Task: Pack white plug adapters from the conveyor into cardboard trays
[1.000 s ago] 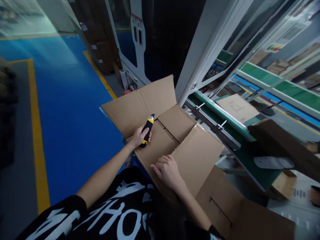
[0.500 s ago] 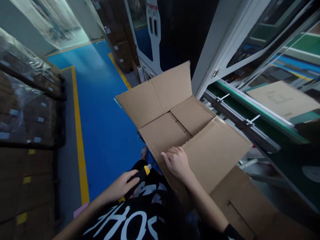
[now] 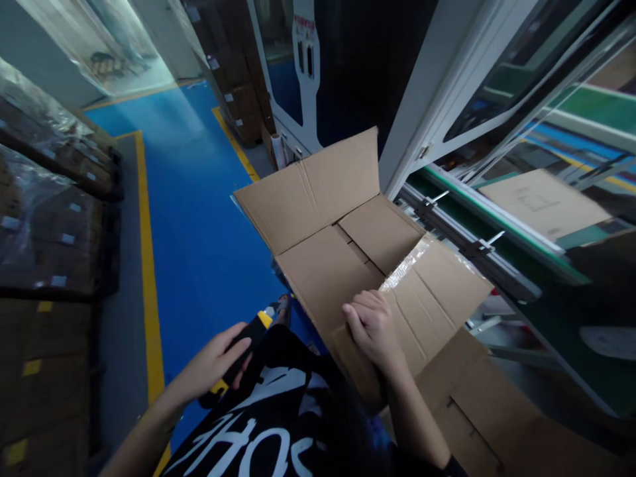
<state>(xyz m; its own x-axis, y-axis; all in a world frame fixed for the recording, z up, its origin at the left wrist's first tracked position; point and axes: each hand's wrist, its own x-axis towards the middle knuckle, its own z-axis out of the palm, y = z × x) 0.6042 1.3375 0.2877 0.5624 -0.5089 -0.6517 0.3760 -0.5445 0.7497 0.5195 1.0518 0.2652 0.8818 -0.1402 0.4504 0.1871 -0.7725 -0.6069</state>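
Observation:
My left hand [image 3: 233,354] is wrapped round a black and yellow utility knife [image 3: 256,329], whose tip points up and to the right, away from the box. An open cardboard box [image 3: 325,265] stands in front of me with its flaps spread. My right hand [image 3: 375,324] is closed on the near edge of the right box flap [image 3: 437,291], which has shiny clear tape along its upper edge. Inner flaps lie across the inside of the box, with a dark gap between them.
A second cardboard box [image 3: 481,404] is at the lower right. Beyond it runs a green conveyor [image 3: 501,242] with metal rails, bearing a flat carton [image 3: 544,202]. Wrapped carton stacks [image 3: 59,238] stand at the left beside the blue floor [image 3: 199,252]. A white-framed machine [image 3: 311,99] is ahead.
My left hand with the knife has moved left, away from the box. My right hand has shifted right, and the right flap is tilted differently, showing its tape and creases.

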